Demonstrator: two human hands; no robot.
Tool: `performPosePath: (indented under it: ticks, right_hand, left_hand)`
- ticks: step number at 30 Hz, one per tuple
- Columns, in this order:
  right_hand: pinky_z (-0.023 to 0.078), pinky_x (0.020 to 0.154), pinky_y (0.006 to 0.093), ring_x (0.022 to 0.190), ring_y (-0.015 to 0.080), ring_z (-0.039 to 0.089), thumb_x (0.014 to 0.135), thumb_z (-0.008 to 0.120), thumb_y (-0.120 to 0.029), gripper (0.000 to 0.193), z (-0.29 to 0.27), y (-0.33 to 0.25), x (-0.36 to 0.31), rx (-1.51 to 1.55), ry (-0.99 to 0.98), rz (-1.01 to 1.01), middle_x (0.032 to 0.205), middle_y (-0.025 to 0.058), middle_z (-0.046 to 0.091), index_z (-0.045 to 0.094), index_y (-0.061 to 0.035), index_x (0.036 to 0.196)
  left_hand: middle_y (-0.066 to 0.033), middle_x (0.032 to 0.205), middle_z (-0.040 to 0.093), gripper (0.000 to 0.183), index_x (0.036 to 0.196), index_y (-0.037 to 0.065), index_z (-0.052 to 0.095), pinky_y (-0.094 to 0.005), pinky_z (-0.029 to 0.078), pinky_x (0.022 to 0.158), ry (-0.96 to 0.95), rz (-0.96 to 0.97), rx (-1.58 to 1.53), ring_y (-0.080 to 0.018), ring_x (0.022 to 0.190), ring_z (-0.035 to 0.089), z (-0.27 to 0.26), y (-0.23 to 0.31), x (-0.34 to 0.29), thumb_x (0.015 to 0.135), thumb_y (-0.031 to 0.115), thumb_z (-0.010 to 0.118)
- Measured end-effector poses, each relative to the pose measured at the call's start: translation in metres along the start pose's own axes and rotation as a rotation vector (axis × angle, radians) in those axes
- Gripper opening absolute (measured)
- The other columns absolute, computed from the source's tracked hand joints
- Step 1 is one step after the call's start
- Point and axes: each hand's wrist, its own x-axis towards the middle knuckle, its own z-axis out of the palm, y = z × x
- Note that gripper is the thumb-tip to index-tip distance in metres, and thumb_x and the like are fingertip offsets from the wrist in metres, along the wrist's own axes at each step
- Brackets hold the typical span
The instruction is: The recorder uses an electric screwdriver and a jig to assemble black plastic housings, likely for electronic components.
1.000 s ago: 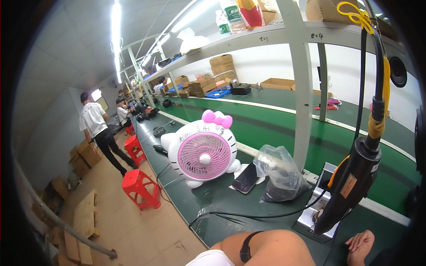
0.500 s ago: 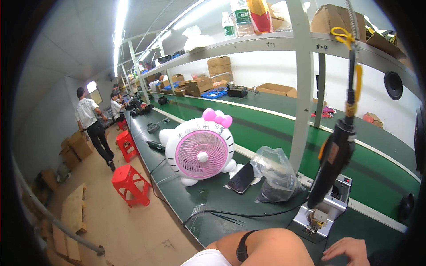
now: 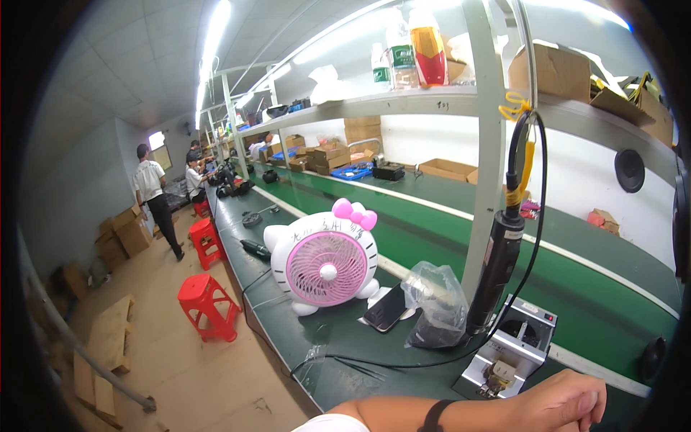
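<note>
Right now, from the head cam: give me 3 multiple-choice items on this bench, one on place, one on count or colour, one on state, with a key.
1. Where does the dark phone lie?
A. On the upper shelf
B. On the green bench between the fan and the clear plastic bag
C. On a red stool

2. How many red stools stand in the aisle?
A. Two
B. Five
C. None

3. How is the black electric screwdriver placed?
A. Lying flat on the bench
B. Gripped in a hand
C. Hanging from a cord, held by no hand

Key:
1 B: the phone rests on the bench, right of the pink and white fan and left of the bag.
2 A: one red stool is near, another farther along.
3 C: it dangles above the small grey box; the one visible hand rests at the lower edge, apart from it.
</note>
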Motion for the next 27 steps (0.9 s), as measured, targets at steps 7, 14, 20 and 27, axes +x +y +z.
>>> performPosePath:
  ticks: [7,14,20,27]
  right_hand:
    - [0.027,0.108,0.0379,0.091,0.0175,0.061,0.078,0.065,-0.055,0.053,0.014,0.003,0.008,0.14,0.386,0.19,0.08,0.0017,0.066,0.074,-0.0028,0.072]
    - [0.028,0.105,0.0381,0.107,0.0163,0.054,0.076,0.07,-0.04,0.038,0.017,-0.027,0.017,0.172,0.51,0.206,0.091,0.0011,0.068,0.07,-0.0032,0.07]
    - [0.042,0.091,0.0244,0.101,0.0126,0.06,0.07,0.079,-0.024,0.028,0.008,-0.015,0.011,0.04,0.606,0.0,0.09,0.0046,0.07,0.071,-0.0029,0.087]
    - [0.052,0.06,0.0267,0.066,0.0178,0.068,0.09,0.073,-0.031,0.02,-0.059,0.04,-0.035,-0.338,0.691,-0.22,0.08,0.0036,0.072,0.075,-0.0114,0.088]
  left_hand:
    - [-0.0157,0.084,0.07,0.061,0.092,0.002,0.067,-0.0352,0.054,0.066,0.37,-0.054,-0.148,-0.0269,0.07,0.067,0.002,-0.012,-0.023,0.097,0.059,0.048]
    - [-0.0178,0.08,0.07,0.067,0.087,0.002,0.066,-0.0392,0.057,0.066,0.697,-0.084,-0.4,-0.031,0.068,0.068,0.021,-0.019,-0.03,0.098,0.062,0.039]
    - [-0.0213,0.089,0.067,0.089,0.101,-0.007,0.062,-0.0298,0.057,0.066,0.702,-0.188,-0.12,-0.0237,0.066,0.066,0.022,-0.035,-0.011,0.09,0.078,0.039]
    - [-0.0075,0.106,0.057,0.055,0.116,0.001,0.056,-0.0308,0.05,0.088,0.588,-0.288,0.696,-0.0197,0.099,0.06,-0.032,-0.048,0.02,0.078,0.035,0.073]
